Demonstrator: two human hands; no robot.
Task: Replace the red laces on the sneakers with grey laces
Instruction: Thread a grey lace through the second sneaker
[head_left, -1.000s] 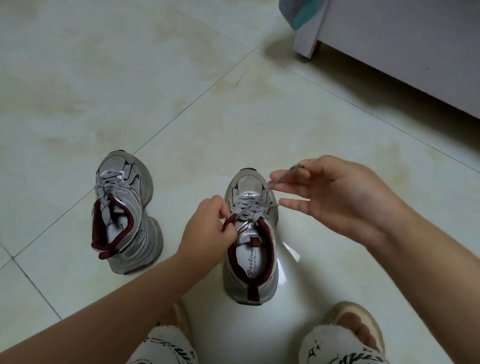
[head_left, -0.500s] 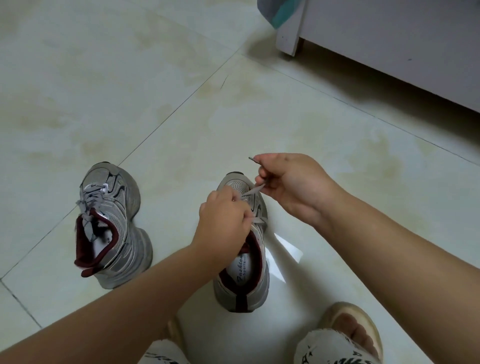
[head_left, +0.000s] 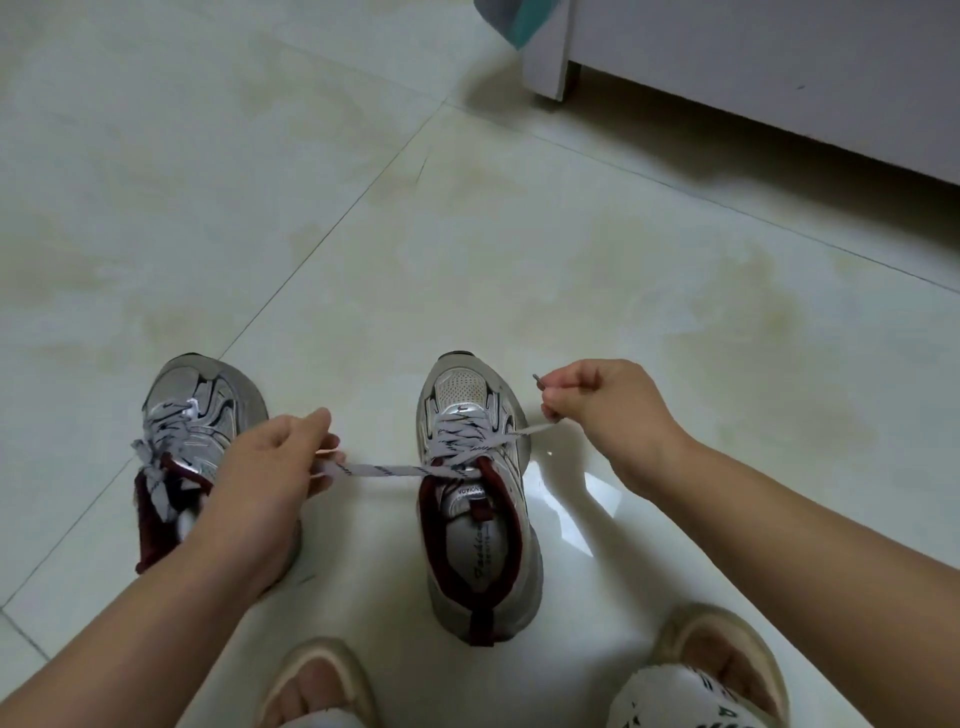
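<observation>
The grey lace (head_left: 384, 471) is drawn taut sideways across the right-hand sneaker (head_left: 475, 499) on the tiled floor (head_left: 467, 260), one end pinched by the left hand (head_left: 275, 467), the other by the right hand (head_left: 597, 405), presumably to tighten the top crossing evenly.

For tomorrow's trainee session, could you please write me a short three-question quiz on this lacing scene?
1. True or false: the left hand pinches one end of the grey lace.
2. Which sneaker is being laced: A, the left sneaker, or B, the right sneaker?
3. Fill in: the right hand holds the other lace end out to the ___ of the shoe.

Key
1. True.
2. B; both lace ends run out from it.
3. Right.
</observation>
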